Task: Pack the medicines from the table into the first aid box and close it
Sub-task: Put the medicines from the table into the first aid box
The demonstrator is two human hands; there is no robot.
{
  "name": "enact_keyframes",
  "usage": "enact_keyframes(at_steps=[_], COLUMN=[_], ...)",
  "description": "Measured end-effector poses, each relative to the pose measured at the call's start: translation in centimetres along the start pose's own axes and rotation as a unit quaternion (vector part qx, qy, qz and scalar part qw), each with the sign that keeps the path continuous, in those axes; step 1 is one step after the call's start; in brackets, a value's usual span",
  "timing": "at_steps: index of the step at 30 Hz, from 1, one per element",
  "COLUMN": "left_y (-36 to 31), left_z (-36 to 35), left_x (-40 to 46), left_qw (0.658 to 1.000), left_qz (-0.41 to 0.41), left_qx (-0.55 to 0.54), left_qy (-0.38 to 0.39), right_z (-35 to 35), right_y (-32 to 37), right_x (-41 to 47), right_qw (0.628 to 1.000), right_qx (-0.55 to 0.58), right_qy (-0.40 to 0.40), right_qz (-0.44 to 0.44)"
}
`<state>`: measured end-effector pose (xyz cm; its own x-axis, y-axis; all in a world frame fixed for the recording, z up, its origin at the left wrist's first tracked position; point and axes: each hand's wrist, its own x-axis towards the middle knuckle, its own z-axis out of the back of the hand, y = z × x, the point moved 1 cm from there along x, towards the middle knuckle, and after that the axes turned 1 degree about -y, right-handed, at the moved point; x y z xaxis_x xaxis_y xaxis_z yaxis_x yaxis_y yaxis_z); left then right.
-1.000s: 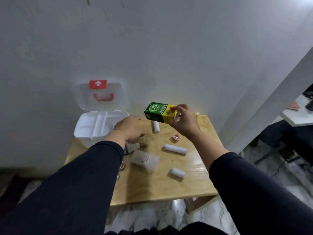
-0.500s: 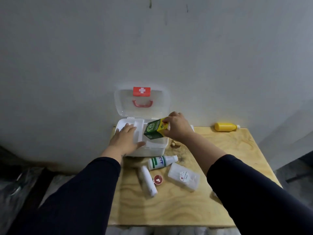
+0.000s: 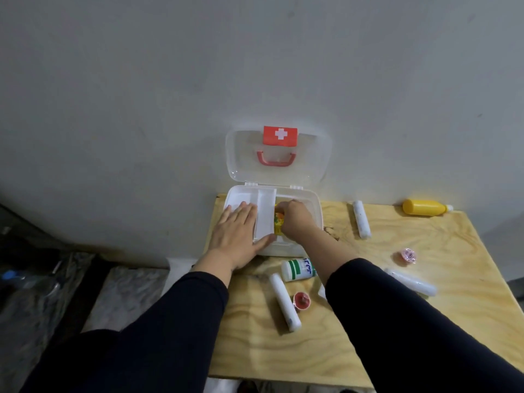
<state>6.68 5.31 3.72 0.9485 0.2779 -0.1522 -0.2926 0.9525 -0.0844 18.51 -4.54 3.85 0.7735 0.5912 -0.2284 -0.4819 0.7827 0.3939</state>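
Observation:
The white first aid box point(image 3: 314, 205) stands open at the table's far left, its clear lid point(image 3: 312, 154) with a red cross leaning on the wall. My left hand point(image 3: 238, 231) lies flat on the box's white inner tray point(image 3: 266, 211). My right hand point(image 3: 296, 219) reaches into the box's right compartment, fingers closed on the green and yellow medicine carton point(image 3: 278, 221), which is mostly hidden. On the table lie a green and white bottle point(image 3: 297, 269), white rolls point(image 3: 284, 302) point(image 3: 361, 218) point(image 3: 414, 282), a red cup point(image 3: 302, 300), a pink cup point(image 3: 407, 255) and a yellow bottle point(image 3: 425, 207).
The wooden table point(image 3: 425, 321) stands against a grey wall. Its left edge runs just beside the box, with the floor and dark clutter point(image 3: 34, 273) below on the left. My dark sleeves cover the table's near part.
My right hand has carried the carton from above the table down into the box's right compartment. My left hand has slid onto the inner tray. The view has shifted left, then closer.

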Motion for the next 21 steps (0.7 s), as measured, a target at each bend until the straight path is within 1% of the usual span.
enact_keyframes(at_steps=[4, 7, 10, 12, 14, 17, 19, 21], left_y=[0.3, 0.3, 0.4, 0.4, 0.4, 0.4, 0.5, 0.5], left_z=[0.0, -0.2, -0.3, -0.4, -0.4, -0.6, -0.8, -1.0], left_x=[0.1, 0.2, 0.4, 0.4, 0.4, 0.4, 0.4, 0.5], left_qw=[1.0, 1.0, 1.0, 1.0, 0.999, 0.998, 0.998, 0.997], left_qz=[-0.001, 0.004, 0.005, 0.006, 0.007, 0.006, 0.006, 0.005], left_qx=[0.009, 0.02, 0.024, 0.03, 0.042, 0.056, 0.063, 0.071], left_qy=[0.003, 0.002, 0.001, 0.0, 0.001, 0.006, 0.004, -0.002], right_z=[-0.5, 0.2, 2.1, 3.4, 4.5, 4.9, 4.4, 3.4], right_y=[0.0, -0.2, -0.7, -1.6, -2.9, -6.0, -8.3, -10.7], right_x=[0.5, 0.0, -1.3, -2.9, -4.8, -7.9, -10.3, -12.6], right_qw=[1.0, 1.0, 0.998, 0.994, 0.988, 0.98, 0.979, 0.983], right_qx=[0.007, 0.014, 0.033, 0.046, 0.062, 0.09, 0.098, 0.097], right_qy=[-0.006, -0.021, -0.059, -0.097, -0.131, -0.171, -0.175, -0.158], right_qz=[-0.019, -0.016, 0.005, 0.036, 0.058, 0.046, 0.027, 0.009])
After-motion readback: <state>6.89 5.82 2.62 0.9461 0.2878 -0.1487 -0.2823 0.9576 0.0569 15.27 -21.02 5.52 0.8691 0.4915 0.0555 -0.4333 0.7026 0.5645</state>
